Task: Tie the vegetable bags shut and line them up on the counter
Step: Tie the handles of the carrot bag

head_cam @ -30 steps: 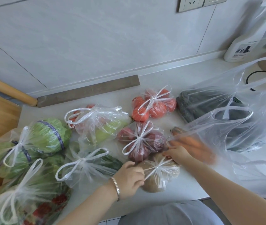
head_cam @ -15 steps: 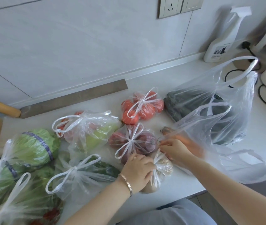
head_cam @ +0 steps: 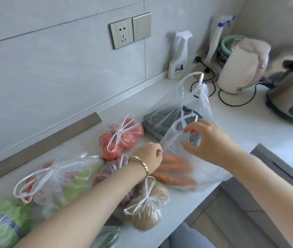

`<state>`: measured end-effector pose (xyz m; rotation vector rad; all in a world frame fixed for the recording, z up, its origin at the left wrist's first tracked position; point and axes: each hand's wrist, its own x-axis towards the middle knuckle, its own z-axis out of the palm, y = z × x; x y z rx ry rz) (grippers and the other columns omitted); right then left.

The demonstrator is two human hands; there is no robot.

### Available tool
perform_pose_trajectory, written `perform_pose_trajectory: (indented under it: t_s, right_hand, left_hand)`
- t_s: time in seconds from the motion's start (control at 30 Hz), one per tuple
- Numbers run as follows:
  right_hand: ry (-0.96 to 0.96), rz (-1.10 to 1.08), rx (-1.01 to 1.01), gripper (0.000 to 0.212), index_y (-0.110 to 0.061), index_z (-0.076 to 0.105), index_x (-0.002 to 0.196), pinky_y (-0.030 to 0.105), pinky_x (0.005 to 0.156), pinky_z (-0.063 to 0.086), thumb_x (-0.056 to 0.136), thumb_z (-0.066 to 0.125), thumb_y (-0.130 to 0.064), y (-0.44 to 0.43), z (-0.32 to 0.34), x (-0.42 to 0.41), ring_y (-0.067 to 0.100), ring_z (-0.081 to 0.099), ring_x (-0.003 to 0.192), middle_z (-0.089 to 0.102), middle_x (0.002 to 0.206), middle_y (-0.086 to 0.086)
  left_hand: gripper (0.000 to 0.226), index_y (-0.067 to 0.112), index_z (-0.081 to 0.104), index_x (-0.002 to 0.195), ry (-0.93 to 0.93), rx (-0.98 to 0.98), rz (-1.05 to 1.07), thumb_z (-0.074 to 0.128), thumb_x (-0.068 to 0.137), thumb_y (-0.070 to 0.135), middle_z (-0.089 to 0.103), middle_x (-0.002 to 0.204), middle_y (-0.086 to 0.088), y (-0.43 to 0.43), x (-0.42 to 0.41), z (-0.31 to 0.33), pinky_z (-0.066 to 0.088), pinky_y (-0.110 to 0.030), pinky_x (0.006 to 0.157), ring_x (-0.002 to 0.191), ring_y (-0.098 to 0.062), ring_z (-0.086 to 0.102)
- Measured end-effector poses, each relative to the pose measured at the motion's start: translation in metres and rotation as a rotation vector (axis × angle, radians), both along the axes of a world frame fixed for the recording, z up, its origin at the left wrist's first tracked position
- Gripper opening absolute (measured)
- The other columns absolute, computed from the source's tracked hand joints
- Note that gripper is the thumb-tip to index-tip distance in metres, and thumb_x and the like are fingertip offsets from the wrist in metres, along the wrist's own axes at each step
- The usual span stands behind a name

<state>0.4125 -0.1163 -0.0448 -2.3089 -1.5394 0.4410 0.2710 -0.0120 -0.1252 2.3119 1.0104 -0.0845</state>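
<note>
Our carrot bag lies at the surface's front edge, carrots running left to right, mouth up; right hand pinches a handle, left hand grips its edge. A kettle stands near the wall.

Untied carrot bag, tied bags beside
</note>
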Motion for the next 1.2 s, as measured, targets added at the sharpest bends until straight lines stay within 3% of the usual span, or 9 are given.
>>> perform_pose_trajectory:
  t_s: [0.1,0.23,0.4,0.47,0.57,0.83,0.97,1.07,1.2]
  right_hand:
    - [-0.122,0.035,-0.492,0.064,-0.029,0.042,0.132,0.033,0.097,0.040,0.076,0.063,-0.051,-0.011,0.006,0.027,0.021,0.044,0.122,0.047,0.130,-0.003]
    - [-0.148,0.110,-0.953,0.062,-0.014,0.039,0.138,0.026,0.092,0.048,0.083,0.064,-0.025,-0.014,-0.012,0.054,0.022,0.054,0.115,0.054,0.129,0.001]
    - [-0.060,0.030,-0.791,0.017,-0.005,0.058,0.080,0.017,0.046,0.032,0.088,0.043,-0.003,-0.003,-0.032,0.081,0.014,0.043,0.053,0.044,0.062,-0.001]
    - [0.233,-0.103,-0.697,0.024,-0.008,0.047,0.064,0.017,0.044,0.032,0.087,0.040,-0.003,0.005,-0.031,0.094,0.016,0.040,0.047,0.043,0.058,0.003]
    - [0.966,-0.442,-0.319,0.030,-0.010,0.041,0.054,0.025,0.051,0.038,0.084,0.043,-0.009,0.015,-0.018,0.110,0.019,0.040,0.046,0.044,0.052,0.007]
    - [1.410,-0.161,-0.188,0.028,-0.005,0.053,0.069,0.040,0.072,0.054,0.087,0.033,-0.001,0.045,-0.010,0.099,0.021,0.059,0.054,0.056,0.057,0.007]
    - [1.343,0.104,-0.323,0.034,0.000,0.061,0.090,0.024,0.049,0.055,0.086,0.032,0.017,0.050,-0.011,0.091,0.011,0.058,0.045,0.059,0.062,0.006]
    - [1.370,0.238,-0.444,0.017,0.001,0.068,0.094,0.014,0.049,0.049,0.086,0.054,0.007,0.050,-0.018,0.085,0.007,0.058,0.045,0.063,0.057,0.002]
    - [1.392,0.222,-0.436,0.005,-0.003,0.070,0.084,0.015,0.057,0.053,0.082,0.065,-0.005,0.050,-0.027,0.081,0.007,0.061,0.052,0.066,0.061,0.002]
  left_hand:
    - [0.027,0.015,0.063,0.110,-0.164,-0.020,0.077,0.047,0.088,0.012,0.064,0.112,-0.004,0.005,0.033,0.023,0.044,-0.023,0.083,0.097,-0.019,0.058]
    - [0.045,0.017,0.046,0.130,-0.138,-0.195,0.014,0.054,0.086,0.018,0.054,0.129,-0.005,0.003,0.075,0.023,0.037,-0.028,0.103,0.121,-0.022,0.046]
    - [0.034,0.019,0.053,0.113,-0.088,-0.407,0.099,0.061,0.081,0.027,0.061,0.089,0.004,-0.006,0.103,0.014,0.047,-0.026,0.073,0.081,-0.014,0.058]
    - [0.006,0.013,0.062,0.087,-0.252,-0.373,0.187,0.061,0.082,0.016,0.054,0.062,0.008,-0.010,0.107,0.022,0.043,-0.019,0.055,0.053,-0.007,0.051]
    - [0.017,0.012,0.060,0.067,-0.519,-0.528,0.460,0.061,0.083,0.005,0.044,0.033,0.010,-0.005,0.104,0.038,0.047,-0.016,0.047,0.032,-0.003,0.041]
    - [0.031,0.004,0.057,0.082,-0.816,-0.846,1.065,0.029,0.094,-0.001,0.052,0.068,-0.012,0.006,0.064,0.075,0.047,-0.019,0.034,0.028,-0.007,0.046]
    - [0.042,0.020,0.066,0.090,-0.693,-0.762,0.857,0.036,0.093,-0.009,0.064,0.090,-0.006,-0.025,0.046,0.067,0.057,-0.028,0.049,0.057,-0.012,0.065]
    - [0.055,0.028,0.062,0.109,-0.548,-0.551,0.656,0.041,0.086,-0.017,0.065,0.104,0.006,-0.030,0.049,0.057,0.051,-0.013,0.050,0.059,0.004,0.065]
    - [0.068,0.030,0.049,0.125,-0.495,-0.563,0.463,0.045,0.080,-0.021,0.059,0.072,0.016,-0.034,0.067,0.047,0.056,-0.019,0.062,0.064,0.004,0.062]
